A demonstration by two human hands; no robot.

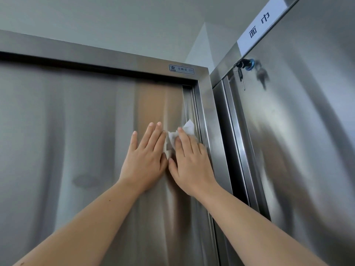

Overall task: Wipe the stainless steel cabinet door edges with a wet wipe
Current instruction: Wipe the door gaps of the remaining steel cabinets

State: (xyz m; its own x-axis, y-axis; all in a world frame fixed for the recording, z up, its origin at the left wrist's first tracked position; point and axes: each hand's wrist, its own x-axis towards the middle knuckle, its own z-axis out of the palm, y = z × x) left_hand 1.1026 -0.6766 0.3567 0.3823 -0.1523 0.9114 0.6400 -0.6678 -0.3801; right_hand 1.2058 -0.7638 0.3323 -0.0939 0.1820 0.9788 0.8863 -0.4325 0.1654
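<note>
My right hand (189, 162) presses crumpled white wet wipe (180, 134) flat-fingered against brushed stainless steel cabinet door (76, 131); left hand (146, 160) flat, empty. Advise even pressure along edge.

One head-worn wide-angle view, very near the cabinet door (76, 131) and tilted upward; its top frame (96, 52) crosses the upper left, a second cabinet (307, 131) fills the right, and the left hand (146, 158) and right hand (192, 162) lie side by side near centre

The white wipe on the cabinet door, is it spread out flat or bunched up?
Bunched up. The wipe shows folds and a peak poking above the right hand, whose straight fingers press it to the door.
</note>
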